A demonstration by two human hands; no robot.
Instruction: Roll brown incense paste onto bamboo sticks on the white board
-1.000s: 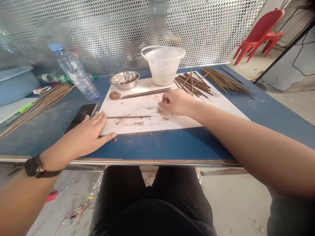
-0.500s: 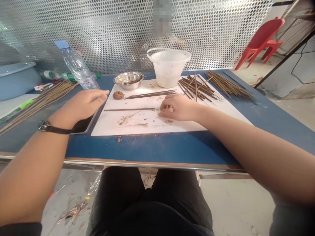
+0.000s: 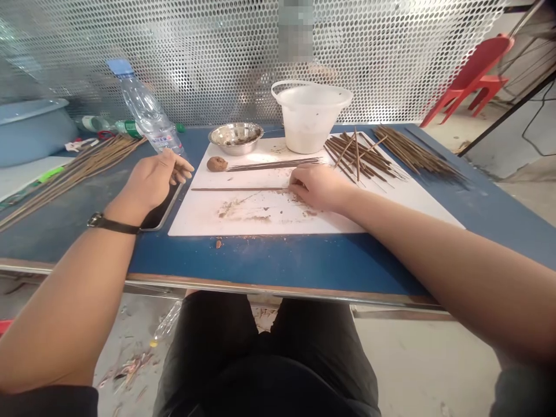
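Observation:
A thin brown incense stick (image 3: 238,189) lies across the white board (image 3: 195,217), which is smeared with brown crumbs. My right hand (image 3: 319,186) rests on the board with its fingers closed at the right end of this stick. My left hand (image 3: 152,180) hovers by the board's left edge, above a dark phone (image 3: 161,213); its fingers are loosely bent and apart, with nothing seen in them. Behind the stick are a lump of brown dough (image 3: 216,164) and several thin bare sticks (image 3: 273,165), whose left ends meet the lump.
A steel bowl (image 3: 237,139) and a white bucket (image 3: 307,124) stand at the back. Coated sticks (image 3: 365,159) lie piled on the right, beside another bundle (image 3: 410,150). On the left are a plastic bottle (image 3: 147,110), long sticks (image 3: 82,171) and a blue basin (image 3: 35,133).
My left hand has turned, its fingers now curling downward more. My right fingers have closed in on the stick's end, and the stick has shifted slightly. The whole view has swung a little.

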